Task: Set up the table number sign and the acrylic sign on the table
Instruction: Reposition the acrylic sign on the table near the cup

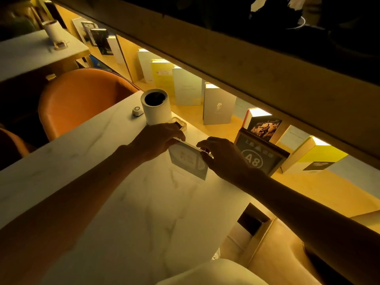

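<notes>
Near table (123, 202) edge, hands (159, 138) on acrylic sign (188, 161)

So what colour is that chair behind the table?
Orange: the chair shows clearly in the head view, beyond the pale marbled table.

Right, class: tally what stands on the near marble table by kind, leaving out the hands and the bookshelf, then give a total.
Acrylic sign: 1
Table number sign: 1
White cylinder container: 1
Small round white button device: 1
Small clear dish, partly hidden behind the left hand: 1
Total: 5
</notes>
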